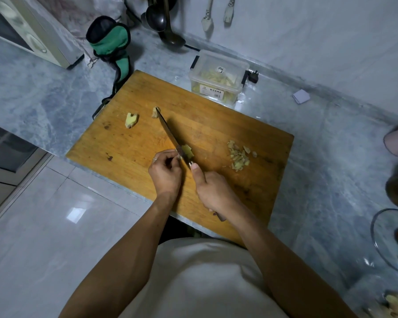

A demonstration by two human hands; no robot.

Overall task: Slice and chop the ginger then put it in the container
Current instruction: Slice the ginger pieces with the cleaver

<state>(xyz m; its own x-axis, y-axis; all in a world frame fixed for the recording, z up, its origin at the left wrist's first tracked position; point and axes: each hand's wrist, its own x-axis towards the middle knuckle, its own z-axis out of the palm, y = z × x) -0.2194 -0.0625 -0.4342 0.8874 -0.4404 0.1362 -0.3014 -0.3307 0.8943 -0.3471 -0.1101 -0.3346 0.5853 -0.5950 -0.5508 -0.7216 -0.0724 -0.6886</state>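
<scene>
Now the right hand (213, 191) grips the handle of a long thin knife (168, 131), and the left hand (166, 172) pinches a knobby yellow ginger piece (187, 152) at frame centre on the worn wooden board (129, 145). Rough chopped bits (239, 157) lie right of centre, two lumps (131, 120) toward upper left. Above the board stands a clear plastic container (217, 79) on grey marble.

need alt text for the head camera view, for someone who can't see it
A person's right hand holds a knife cutting a ginger piece that the left hand steadies on a wooden cutting board. Chopped ginger lies to the right, two uncut chunks sit farther back, and a clear plastic container stands beyond the board.
</scene>
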